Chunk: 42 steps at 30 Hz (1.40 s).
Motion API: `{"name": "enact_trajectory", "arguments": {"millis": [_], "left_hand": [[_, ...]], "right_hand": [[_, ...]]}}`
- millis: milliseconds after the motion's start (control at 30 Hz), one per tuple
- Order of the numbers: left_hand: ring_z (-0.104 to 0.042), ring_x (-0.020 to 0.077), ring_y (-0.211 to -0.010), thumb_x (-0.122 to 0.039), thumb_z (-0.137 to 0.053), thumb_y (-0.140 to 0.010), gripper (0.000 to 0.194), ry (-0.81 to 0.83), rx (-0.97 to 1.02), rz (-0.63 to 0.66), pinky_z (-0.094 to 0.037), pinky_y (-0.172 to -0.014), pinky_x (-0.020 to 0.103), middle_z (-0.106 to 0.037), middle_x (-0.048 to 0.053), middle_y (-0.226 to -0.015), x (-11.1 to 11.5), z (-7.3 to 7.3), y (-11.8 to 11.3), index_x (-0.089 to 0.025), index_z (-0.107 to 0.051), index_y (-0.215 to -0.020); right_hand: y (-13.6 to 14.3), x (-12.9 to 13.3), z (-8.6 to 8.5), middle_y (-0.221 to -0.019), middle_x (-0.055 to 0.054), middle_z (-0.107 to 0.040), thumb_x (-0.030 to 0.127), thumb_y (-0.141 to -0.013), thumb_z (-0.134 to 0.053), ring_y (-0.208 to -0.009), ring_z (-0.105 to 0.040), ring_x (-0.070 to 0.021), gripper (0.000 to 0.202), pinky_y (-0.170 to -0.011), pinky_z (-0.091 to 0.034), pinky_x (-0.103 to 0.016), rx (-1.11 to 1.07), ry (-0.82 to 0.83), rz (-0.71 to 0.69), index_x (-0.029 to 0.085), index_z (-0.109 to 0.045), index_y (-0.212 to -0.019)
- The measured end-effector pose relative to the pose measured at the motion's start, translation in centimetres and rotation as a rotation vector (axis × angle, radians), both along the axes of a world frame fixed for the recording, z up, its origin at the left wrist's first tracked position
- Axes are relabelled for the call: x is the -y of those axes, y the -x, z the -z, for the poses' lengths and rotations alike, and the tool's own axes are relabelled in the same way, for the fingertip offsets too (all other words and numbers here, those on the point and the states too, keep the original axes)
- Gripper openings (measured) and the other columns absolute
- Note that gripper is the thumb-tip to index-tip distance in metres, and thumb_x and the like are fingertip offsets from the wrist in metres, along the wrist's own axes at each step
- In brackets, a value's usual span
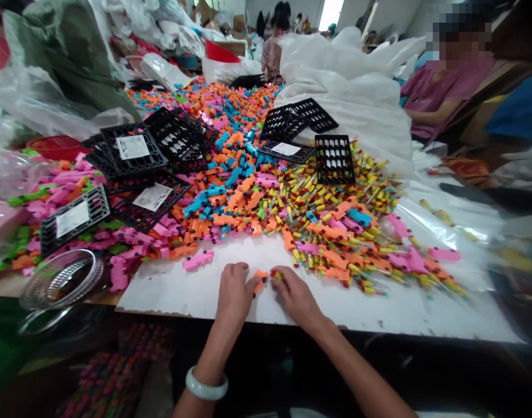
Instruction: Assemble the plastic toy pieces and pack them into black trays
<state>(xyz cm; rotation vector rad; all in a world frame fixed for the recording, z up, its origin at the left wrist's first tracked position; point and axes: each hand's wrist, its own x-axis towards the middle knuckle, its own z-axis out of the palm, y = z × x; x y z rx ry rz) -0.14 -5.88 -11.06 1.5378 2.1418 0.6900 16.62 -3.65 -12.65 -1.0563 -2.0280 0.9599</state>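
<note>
My left hand (pixel 235 290) is closed on a small orange toy car (pixel 260 280) just above the white board (pixel 178 296). Facing it, my right hand (pixel 294 293) pinches a small tube with a red and yellow end (pixel 276 274), its far part hidden by the fingers. The two pieces are close but a gap shows between them. Beyond my hands lies a heap of orange, blue and pink toy cars (pixel 235 197). To the right spreads a pile of yellow tubes with red ends (pixel 300 191), with some cars on top. A lone pink car (pixel 198 260) rests left of my left hand.
Black plastic trays (pixel 137 148) with white labels lie on the heap, more (pixel 335 159) at its right. A clear plastic basket (pixel 61 281) sits at the left edge. White sacking (pixel 344 93) rises behind. A person in pink (pixel 444 96) sits at right, another (pixel 272 55) farther back.
</note>
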Motion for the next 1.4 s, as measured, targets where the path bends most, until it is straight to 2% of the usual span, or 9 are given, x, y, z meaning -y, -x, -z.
{"name": "enact_trajectory", "arguments": {"millis": [67, 200, 367, 467, 567, 767, 1000, 1233, 1400], "left_hand": [[-0.055, 0.0266, -0.097, -0.032, -0.066, -0.078, 0.023, -0.016, -0.026, 0.038, -0.047, -0.088, 0.043, -0.057, 0.01, -0.099, 0.2, 0.0, -0.4, -0.017, -0.063, -0.096], [-0.056, 0.0269, -0.091, -0.028, -0.065, -0.078, 0.013, -0.012, -0.068, 0.094, -0.046, -0.085, 0.044, -0.06, 0.009, -0.089, 0.7, -0.6, -1.2, -0.017, -0.062, -0.083], [-0.06, 0.023, -0.085, -0.022, -0.057, -0.082, 0.022, -0.002, 0.015, 0.101, -0.047, -0.08, 0.039, -0.064, 0.008, -0.092, 1.9, -0.6, -1.9, -0.016, -0.057, -0.104], [-0.059, 0.0226, -0.088, -0.025, -0.057, -0.083, 0.027, -0.031, 0.111, 0.118, -0.048, -0.082, 0.039, -0.064, 0.007, -0.094, 2.5, -0.4, -1.9, -0.018, -0.058, -0.109], [-0.058, 0.023, -0.088, -0.026, -0.053, -0.085, 0.016, -0.076, 0.101, 0.2, -0.048, -0.083, 0.04, -0.063, 0.007, -0.092, 2.8, -0.5, -1.7, -0.022, -0.064, -0.096], [-0.06, 0.0202, -0.094, -0.025, -0.048, -0.089, 0.019, -0.15, 0.227, 0.259, -0.049, -0.084, 0.036, -0.065, 0.006, -0.099, 2.9, -0.8, -1.9, -0.023, -0.06, -0.103], [-0.058, 0.0194, -0.09, -0.026, -0.047, -0.092, 0.018, -0.172, 0.195, 0.304, -0.047, -0.082, 0.035, -0.063, 0.004, -0.095, 2.7, -0.9, -2.1, -0.023, -0.06, -0.103], [-0.057, 0.0196, -0.088, -0.027, -0.048, -0.091, 0.018, -0.165, 0.206, 0.311, -0.046, -0.081, 0.034, -0.062, 0.004, -0.092, 2.4, -1.2, -2.3, -0.022, -0.062, -0.102], [-0.057, 0.0173, -0.08, -0.028, -0.051, -0.088, 0.016, -0.134, 0.327, 0.184, -0.046, -0.074, 0.03, -0.06, 0.002, -0.084, 2.9, -1.0, -2.8, -0.022, -0.065, -0.094]], "right_hand": [[-0.5, -0.6, -0.2, -0.093, -0.006, -0.069, 0.03, -0.097, -0.041, -0.083, -0.067, -0.0181, 0.02, -0.076, -0.053, -0.032, -0.02, 0.125, 0.095, 0.021, -0.052, -0.111], [-0.2, -0.7, -0.3, -0.095, -0.005, -0.07, 0.036, -0.095, -0.044, -0.082, -0.068, -0.0182, 0.019, -0.074, -0.055, -0.032, -0.11, 0.265, 0.055, 0.023, -0.053, -0.106], [-0.7, 0.2, 0.1, -0.105, -0.007, -0.067, 0.037, -0.095, -0.044, -0.084, -0.068, -0.0155, 0.022, -0.08, -0.056, -0.032, -0.325, 0.465, -0.007, 0.021, -0.052, -0.108], [-2.0, 0.4, -0.3, -0.106, -0.006, -0.066, 0.035, -0.095, -0.045, -0.089, -0.066, -0.0171, 0.024, -0.082, -0.054, -0.034, -0.166, 0.35, -0.003, 0.022, -0.053, -0.114], [-3.1, 0.2, -0.8, -0.111, -0.008, -0.064, 0.032, -0.096, -0.044, -0.098, -0.063, -0.0194, 0.026, -0.087, -0.051, -0.035, 0.029, 0.151, 0.004, 0.022, -0.052, -0.119], [-3.4, 0.0, -0.6, -0.099, -0.008, -0.065, 0.025, -0.097, -0.043, -0.095, -0.06, -0.0204, 0.022, -0.083, -0.051, -0.034, 0.177, -0.134, -0.14, 0.02, -0.057, -0.113], [-3.5, -0.3, 0.3, -0.096, -0.009, -0.064, 0.017, -0.095, -0.042, -0.092, -0.059, -0.0206, 0.026, -0.08, -0.052, -0.034, 0.13, -0.189, -0.157, 0.02, -0.059, -0.114], [-3.5, -0.5, 0.5, -0.094, -0.008, -0.063, 0.019, -0.096, -0.044, -0.088, -0.058, -0.0191, 0.024, -0.077, -0.052, -0.032, 0.112, -0.203, -0.159, 0.02, -0.059, -0.114], [-3.2, 0.2, 0.5, -0.09, -0.008, -0.061, 0.016, -0.097, -0.039, -0.084, -0.055, -0.0185, 0.024, -0.074, -0.048, -0.029, 0.212, -0.305, -0.204, 0.017, -0.058, -0.113]]}}
